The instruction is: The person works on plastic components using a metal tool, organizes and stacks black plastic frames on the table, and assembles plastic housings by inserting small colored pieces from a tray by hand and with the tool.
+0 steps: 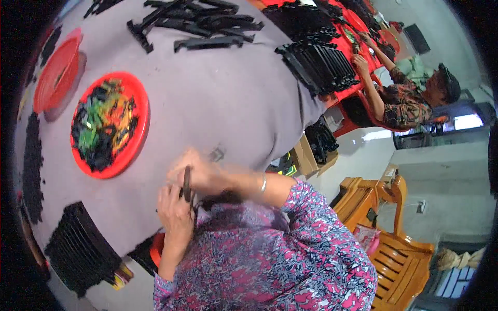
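My left hand [176,210] is closed around a narrow black plastic piece [187,184], which stands up past its fingers near the table's front edge. Right beside it, my right hand [194,168] is smeared by motion, so its fingers cannot be made out. A bracelet circles my right wrist. Ahead and to the left, a round red tray [141,140] holds a mix of small black, green, yellow and orange pieces. A small dark piece [217,154] lies on the grey cloth just past my right hand.
Loose black plastic bars [207,20] lie heaped at the far side. Neat rows of black bars [319,65] stand far right, and another stack [83,249] at near left. A red basket [58,75] sits at far left. A co-worker [404,98] sits right, beyond a wooden bench [386,254].
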Demonstrator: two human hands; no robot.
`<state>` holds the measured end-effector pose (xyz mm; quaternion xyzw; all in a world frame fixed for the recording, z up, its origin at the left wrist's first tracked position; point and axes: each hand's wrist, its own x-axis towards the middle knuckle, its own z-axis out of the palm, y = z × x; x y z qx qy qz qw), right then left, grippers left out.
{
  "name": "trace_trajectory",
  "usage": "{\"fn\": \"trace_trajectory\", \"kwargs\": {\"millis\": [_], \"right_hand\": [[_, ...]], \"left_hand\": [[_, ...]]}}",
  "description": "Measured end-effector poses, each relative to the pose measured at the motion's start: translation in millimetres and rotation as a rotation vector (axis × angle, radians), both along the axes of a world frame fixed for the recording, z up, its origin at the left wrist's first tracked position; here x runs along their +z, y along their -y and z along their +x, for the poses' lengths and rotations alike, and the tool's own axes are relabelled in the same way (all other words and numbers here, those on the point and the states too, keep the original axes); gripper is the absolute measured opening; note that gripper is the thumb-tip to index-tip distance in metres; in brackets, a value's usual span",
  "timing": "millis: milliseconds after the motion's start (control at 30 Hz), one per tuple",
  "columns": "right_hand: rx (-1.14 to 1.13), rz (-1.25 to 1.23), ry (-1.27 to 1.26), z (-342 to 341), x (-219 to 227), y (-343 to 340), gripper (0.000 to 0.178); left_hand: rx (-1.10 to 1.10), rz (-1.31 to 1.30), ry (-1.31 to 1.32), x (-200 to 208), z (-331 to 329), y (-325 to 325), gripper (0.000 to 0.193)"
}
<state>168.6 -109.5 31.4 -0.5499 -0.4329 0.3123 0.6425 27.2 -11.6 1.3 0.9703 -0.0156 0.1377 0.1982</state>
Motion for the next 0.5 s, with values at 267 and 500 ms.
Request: {"fn": "trace_trajectory", "kwargs": {"millis": [267,500], "right_hand": [[0.166,0.245,0.01,-8,2,-3,0.018],[0.063,0.224,0.164,-32,-18,-16,0.019]], "left_hand": [[0.133,-0.316,-0.36,-28,-54,-19,0.036],[0.113,-0.235,-0.279,-2,29,14,0.035]]}}
